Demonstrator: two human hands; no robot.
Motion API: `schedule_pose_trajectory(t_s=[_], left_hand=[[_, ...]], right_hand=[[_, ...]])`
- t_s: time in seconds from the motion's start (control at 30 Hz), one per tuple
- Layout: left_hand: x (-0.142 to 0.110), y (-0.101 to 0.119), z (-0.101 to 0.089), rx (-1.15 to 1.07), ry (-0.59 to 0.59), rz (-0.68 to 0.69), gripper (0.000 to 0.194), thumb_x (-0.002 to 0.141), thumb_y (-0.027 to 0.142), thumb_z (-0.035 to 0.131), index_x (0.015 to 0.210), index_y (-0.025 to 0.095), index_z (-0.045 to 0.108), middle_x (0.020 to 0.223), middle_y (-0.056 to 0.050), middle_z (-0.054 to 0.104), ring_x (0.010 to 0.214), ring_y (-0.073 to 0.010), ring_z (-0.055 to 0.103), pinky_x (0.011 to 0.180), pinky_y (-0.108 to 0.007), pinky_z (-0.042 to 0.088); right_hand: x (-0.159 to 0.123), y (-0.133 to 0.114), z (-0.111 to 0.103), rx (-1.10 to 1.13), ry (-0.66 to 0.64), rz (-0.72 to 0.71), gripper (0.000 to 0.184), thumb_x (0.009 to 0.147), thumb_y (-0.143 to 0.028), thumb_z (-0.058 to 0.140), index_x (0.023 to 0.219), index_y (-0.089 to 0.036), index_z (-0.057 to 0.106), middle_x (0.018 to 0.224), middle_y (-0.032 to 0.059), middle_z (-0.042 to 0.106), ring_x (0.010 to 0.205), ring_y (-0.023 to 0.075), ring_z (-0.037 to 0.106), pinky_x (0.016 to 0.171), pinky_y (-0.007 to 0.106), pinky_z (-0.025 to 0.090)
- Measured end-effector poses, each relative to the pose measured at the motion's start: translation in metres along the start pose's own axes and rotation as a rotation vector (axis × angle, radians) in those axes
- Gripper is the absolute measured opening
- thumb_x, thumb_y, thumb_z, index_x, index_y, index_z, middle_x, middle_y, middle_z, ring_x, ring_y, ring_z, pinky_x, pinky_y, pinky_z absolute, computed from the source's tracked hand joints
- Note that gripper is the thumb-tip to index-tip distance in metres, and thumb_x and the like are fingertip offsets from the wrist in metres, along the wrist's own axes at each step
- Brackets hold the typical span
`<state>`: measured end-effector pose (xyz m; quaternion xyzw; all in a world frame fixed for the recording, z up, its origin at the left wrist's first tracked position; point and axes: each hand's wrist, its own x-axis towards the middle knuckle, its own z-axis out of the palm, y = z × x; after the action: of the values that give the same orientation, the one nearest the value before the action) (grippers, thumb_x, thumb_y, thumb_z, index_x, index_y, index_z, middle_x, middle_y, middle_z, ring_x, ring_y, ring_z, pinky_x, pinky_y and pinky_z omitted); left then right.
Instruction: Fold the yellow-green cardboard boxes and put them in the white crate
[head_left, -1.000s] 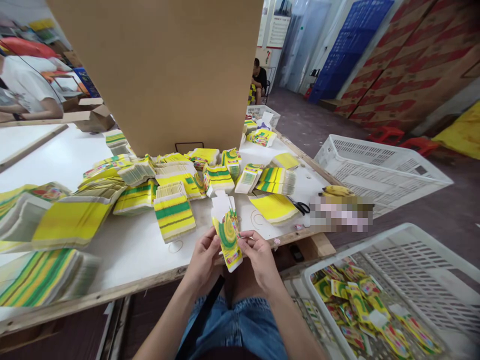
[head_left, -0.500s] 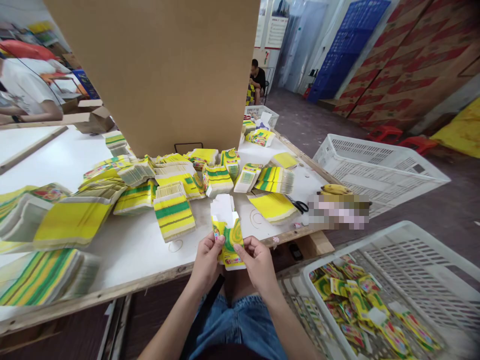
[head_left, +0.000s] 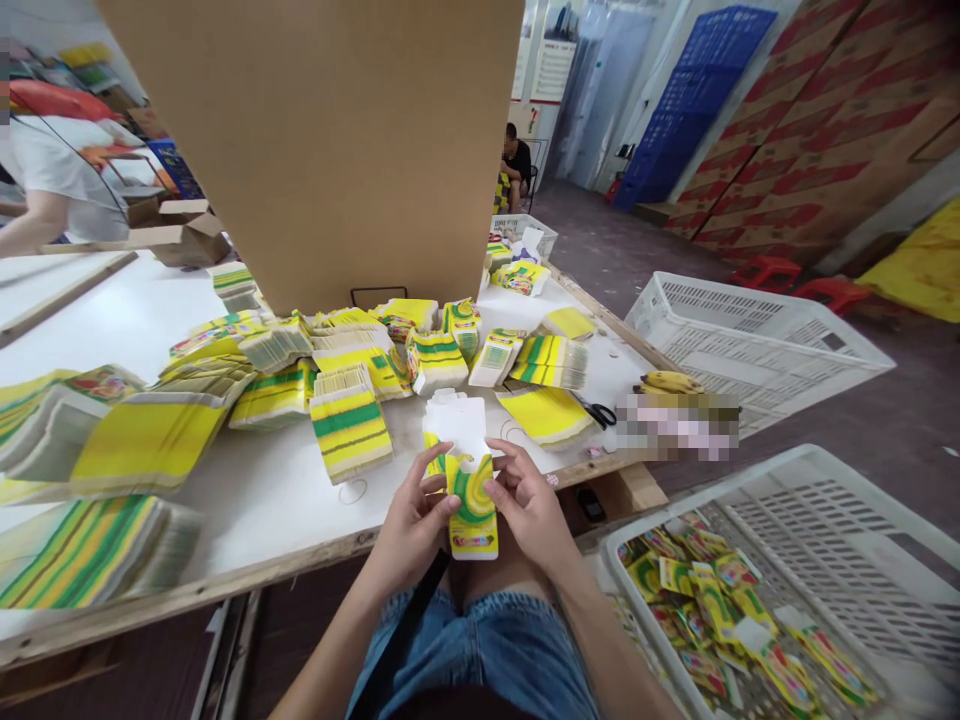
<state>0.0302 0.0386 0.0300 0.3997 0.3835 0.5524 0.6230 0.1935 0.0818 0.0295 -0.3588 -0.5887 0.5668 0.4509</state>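
Observation:
Between my two hands, at the table's near edge, is a small yellow and green printed carton (head_left: 472,505) with white flaps standing up at its top. My left hand (head_left: 420,510) grips its left side, thumb on the front. On the right side my right hand (head_left: 521,500) pinches it, thumb likewise in front. Just beyond lies a stack of flat yellow and green cartons (head_left: 349,425). Further stacks of the same cartons (head_left: 435,360) spread across the white table (head_left: 247,500). A flat yellow sheet (head_left: 544,412) lies to the right, by black-handled scissors (head_left: 600,412).
A white crate (head_left: 795,490) with several printed cartons stands low at my right; another white crate (head_left: 750,330) is behind it. Bananas (head_left: 671,382) lie at the table's right edge. A tall cardboard box (head_left: 322,150) blocks the view ahead. Two people sit further off.
The carton has gone from narrow and edge-on to turned with its broad front facing me, its white flaps spreading wider. Both hands have shifted their grip along its sides.

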Motion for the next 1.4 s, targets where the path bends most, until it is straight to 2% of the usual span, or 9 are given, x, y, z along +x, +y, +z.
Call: schedule_pose_trajectory(t_s=[0.17, 0.3, 0.5, 0.8, 1.0, 1.13, 1.27, 1.33, 1.4], left_hand=[[-0.005, -0.004, -0.002, -0.073, -0.090, -0.029, 0.040, 0.082, 0.025, 0.069, 0.113, 0.026, 0.045, 0.101, -0.005, 0.069, 0.081, -0.0201, 0.070, 0.070, -0.028, 0.053], [-0.008, -0.015, -0.002, -0.100, -0.090, -0.023, 0.041, 0.080, 0.023, 0.071, 0.111, 0.027, 0.045, 0.098, -0.003, 0.069, 0.082, -0.0196, 0.070, 0.069, -0.027, 0.052], [-0.007, -0.010, 0.002, -0.112, -0.042, -0.028, 0.041, 0.080, 0.026, 0.071, 0.112, 0.028, 0.045, 0.103, -0.004, 0.068, 0.087, -0.0221, 0.070, 0.070, -0.029, 0.054], [-0.012, -0.014, 0.008, -0.099, -0.087, -0.050, 0.042, 0.080, 0.028, 0.072, 0.113, 0.027, 0.045, 0.114, -0.008, 0.066, 0.094, -0.0248, 0.069, 0.072, -0.031, 0.054], [-0.011, -0.011, 0.007, -0.107, -0.101, -0.081, 0.079, 0.082, 0.026, 0.070, 0.140, 0.035, 0.018, 0.120, -0.011, 0.064, 0.091, -0.0233, 0.070, 0.075, -0.032, 0.054], [-0.010, -0.018, 0.001, -0.030, -0.082, -0.079, 0.062, 0.082, 0.030, 0.069, 0.135, 0.030, 0.036, 0.119, -0.010, 0.064, 0.084, -0.0210, 0.070, 0.072, -0.029, 0.053], [-0.008, -0.020, 0.001, 0.125, -0.031, -0.039, 0.048, 0.085, 0.031, 0.065, 0.128, 0.026, 0.045, 0.114, -0.010, 0.066, 0.077, -0.0175, 0.068, 0.066, -0.025, 0.051], [-0.008, -0.018, 0.003, 0.167, -0.022, -0.023, 0.046, 0.087, 0.029, 0.062, 0.129, 0.025, 0.045, 0.115, -0.010, 0.066, 0.081, -0.0185, 0.068, 0.069, -0.027, 0.052], [-0.008, -0.015, 0.006, 0.196, -0.048, -0.026, 0.047, 0.088, 0.027, 0.060, 0.132, 0.026, 0.043, 0.120, -0.011, 0.064, 0.085, -0.0191, 0.067, 0.073, -0.028, 0.052]], right_hand=[[0.003, -0.009, -0.011, -0.093, -0.090, 0.027, 0.019, 0.090, -0.037, 0.057, 0.101, -0.022, 0.061, 0.084, 0.0017, 0.064, 0.078, 0.0172, 0.061, 0.070, 0.027, 0.048], [0.002, -0.008, -0.012, -0.183, -0.053, 0.013, 0.022, 0.090, -0.039, 0.056, 0.087, -0.019, 0.064, 0.080, 0.0023, 0.065, 0.076, 0.0172, 0.061, 0.069, 0.026, 0.047], [-0.004, -0.005, -0.007, -0.046, -0.054, 0.015, 0.027, 0.091, -0.037, 0.057, 0.114, -0.023, 0.058, 0.097, 0.0049, 0.069, 0.088, 0.0195, 0.065, 0.079, 0.030, 0.051], [-0.007, -0.009, -0.016, -0.199, -0.004, -0.019, 0.021, 0.091, -0.038, 0.055, 0.084, -0.020, 0.064, 0.078, 0.0023, 0.067, 0.071, 0.0173, 0.062, 0.063, 0.026, 0.048], [-0.007, -0.001, -0.016, -0.246, 0.014, -0.025, 0.020, 0.091, -0.038, 0.054, 0.091, -0.021, 0.065, 0.085, 0.0041, 0.068, 0.077, 0.0186, 0.063, 0.067, 0.027, 0.048], [-0.003, -0.007, -0.020, -0.193, 0.167, -0.050, 0.027, 0.089, -0.042, 0.057, 0.108, -0.022, 0.059, 0.092, 0.0050, 0.066, 0.086, 0.0199, 0.062, 0.074, 0.029, 0.048], [-0.001, -0.020, -0.026, -0.190, -0.029, 0.106, 0.035, 0.086, -0.043, 0.059, 0.112, -0.020, 0.063, 0.063, -0.0039, 0.055, 0.059, 0.0138, 0.051, 0.058, 0.025, 0.041], [-0.002, -0.022, -0.026, -0.235, -0.146, 0.177, 0.038, 0.081, -0.036, 0.065, 0.116, -0.021, 0.061, 0.058, -0.0074, 0.050, 0.053, 0.0116, 0.044, 0.052, 0.023, 0.035], [-0.002, -0.021, -0.024, -0.315, -0.158, 0.183, 0.037, 0.078, -0.029, 0.065, 0.115, -0.022, 0.059, 0.056, -0.0091, 0.047, 0.051, 0.0112, 0.041, 0.050, 0.022, 0.031]])
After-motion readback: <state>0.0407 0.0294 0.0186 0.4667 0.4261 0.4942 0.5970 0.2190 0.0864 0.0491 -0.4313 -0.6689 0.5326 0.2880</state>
